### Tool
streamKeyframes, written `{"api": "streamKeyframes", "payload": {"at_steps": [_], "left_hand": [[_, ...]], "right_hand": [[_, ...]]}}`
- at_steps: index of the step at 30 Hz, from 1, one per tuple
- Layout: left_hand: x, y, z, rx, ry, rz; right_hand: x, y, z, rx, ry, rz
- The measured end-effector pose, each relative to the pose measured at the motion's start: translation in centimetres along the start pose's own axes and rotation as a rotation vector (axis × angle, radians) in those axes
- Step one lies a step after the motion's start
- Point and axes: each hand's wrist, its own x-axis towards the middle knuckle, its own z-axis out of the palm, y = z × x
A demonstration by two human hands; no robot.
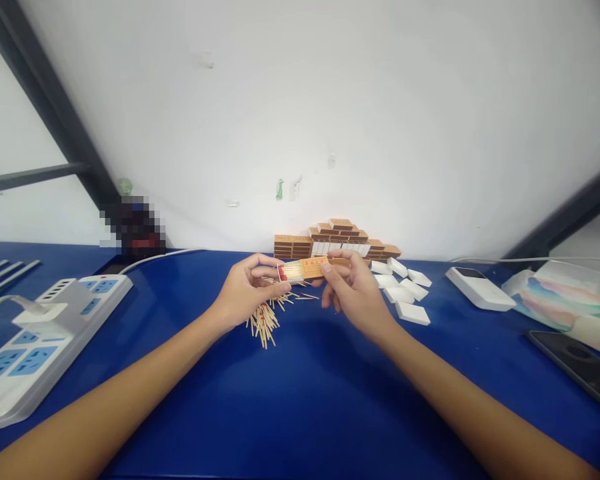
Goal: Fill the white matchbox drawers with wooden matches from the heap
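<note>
While both hands met above the blue table (pixel 300 400), the left hand (pixel 245 290) and right hand (pixel 353 290) pinched a half-open matchbox (pixel 307 268); loose matches (pixel 266 319) lay partly hidden beneath, stacked matchboxes (pixel 337 240) far behind

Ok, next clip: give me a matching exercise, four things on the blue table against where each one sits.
Things:
1. half-open yellow cardboard matchbox
2. loose wooden matchsticks
3. white and blue plastic power strip
4. stack of brown closed matchboxes

Places:
A. against the white wall
B. far left of the blue table
C. held between the left hand and right hand
D. scattered on the table under the left hand

Pairs: 1-C, 2-D, 3-B, 4-A
</note>
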Motion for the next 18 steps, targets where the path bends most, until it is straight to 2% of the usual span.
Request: {"api": "streamKeyframes", "payload": {"at_steps": [4, 9, 13, 18], "left_hand": [[-0.9, -0.1, 0.6, 0.222, -0.024, 0.098], [-1.8, 0.7, 1.1, 0.422, -0.140, 0.212], [-2.1, 0.8, 1.2, 0.543, -0.206, 0.257], [-2.3, 0.6, 1.3, 0.711, -0.202, 0.358]], "right_hand": [[-0.5, -0.1, 0.8, -0.020, -0.103, 0.062], [-0.7, -0.6, 0.8, -0.026, -0.209, 0.082], [-0.9, -0.6, 0.6, -0.057, -0.317, 0.056], [-1.3, -0.4, 0.7, -0.131, -0.419, 0.012]]}}
